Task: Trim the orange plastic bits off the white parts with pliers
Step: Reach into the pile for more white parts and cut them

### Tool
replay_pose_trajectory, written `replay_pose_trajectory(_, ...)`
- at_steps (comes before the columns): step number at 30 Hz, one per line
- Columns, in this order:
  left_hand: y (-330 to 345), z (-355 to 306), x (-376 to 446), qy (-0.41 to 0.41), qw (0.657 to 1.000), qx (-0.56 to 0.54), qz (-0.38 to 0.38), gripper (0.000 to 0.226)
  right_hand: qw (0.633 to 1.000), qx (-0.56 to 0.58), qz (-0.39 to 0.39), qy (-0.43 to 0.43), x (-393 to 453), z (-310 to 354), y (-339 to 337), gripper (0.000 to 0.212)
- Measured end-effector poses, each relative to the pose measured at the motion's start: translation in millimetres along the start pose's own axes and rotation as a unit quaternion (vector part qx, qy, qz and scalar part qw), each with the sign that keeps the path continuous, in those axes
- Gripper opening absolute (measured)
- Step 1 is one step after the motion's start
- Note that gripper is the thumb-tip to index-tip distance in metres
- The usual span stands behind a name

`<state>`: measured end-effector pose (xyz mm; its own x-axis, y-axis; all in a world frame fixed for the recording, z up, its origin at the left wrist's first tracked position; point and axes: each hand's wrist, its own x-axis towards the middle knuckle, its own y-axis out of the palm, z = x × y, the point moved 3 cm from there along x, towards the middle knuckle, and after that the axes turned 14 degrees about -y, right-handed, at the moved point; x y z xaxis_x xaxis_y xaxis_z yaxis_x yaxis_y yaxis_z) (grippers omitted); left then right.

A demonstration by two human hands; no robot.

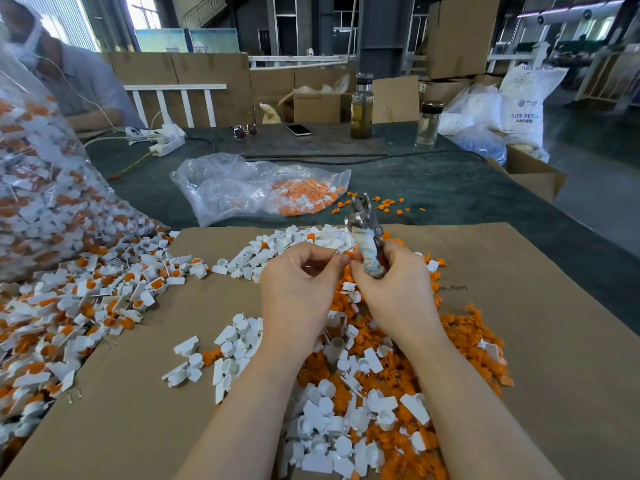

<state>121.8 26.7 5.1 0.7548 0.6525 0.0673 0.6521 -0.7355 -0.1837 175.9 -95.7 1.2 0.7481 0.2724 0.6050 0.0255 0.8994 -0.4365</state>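
A: What is held, and how?

B: A small part (341, 255), white with an orange bit, is pinched at the fingertips of the left hand (299, 285). The pliers (369, 237) are clenched in the right hand (398, 289) by their wrapped handles, head pointing up and away from the pinch. Whether the jaws are parted cannot be told.

A: How is the part expected to handle?

B: It is judged light, stiff and rather slick, easily flicked out of a pinch. It would best be held by its white body, with the orange bit left exposed toward the pliers.

A: What lies around the grip?

B: Directly beneath and nearer than the grip, orange offcuts (460, 334) and trimmed white parts (332, 431) are heaped on the cardboard sheet (554, 306). To the left of the grip, an untrimmed pile (86, 299) is spread, spilling from a large clear bag (38, 188).

A: And open room?

B: Bare cardboard is found right of the grip. Beyond it, a second plastic bag (249, 188) lies on the dark table (450, 181), with two bottles (362, 105) farther back, well apart from the hands.
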Motion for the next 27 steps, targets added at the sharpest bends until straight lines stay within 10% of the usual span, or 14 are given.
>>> replay_pose_trajectory(20, -15.0, -1.3, 7.3, -0.026, 0.989, -0.142, 0.014, 0.01, 0.962, 0.089, 0.255, 0.034, -2.6, 2.7, -10.5, 0.017)
replay_pose_trajectory(27, -13.5, 0.3, 7.5, -0.031, 0.993, -0.109, 0.021, 0.007, 0.988, 0.065, 0.138, 0.001, -0.7, 3.0, -5.9, 0.01)
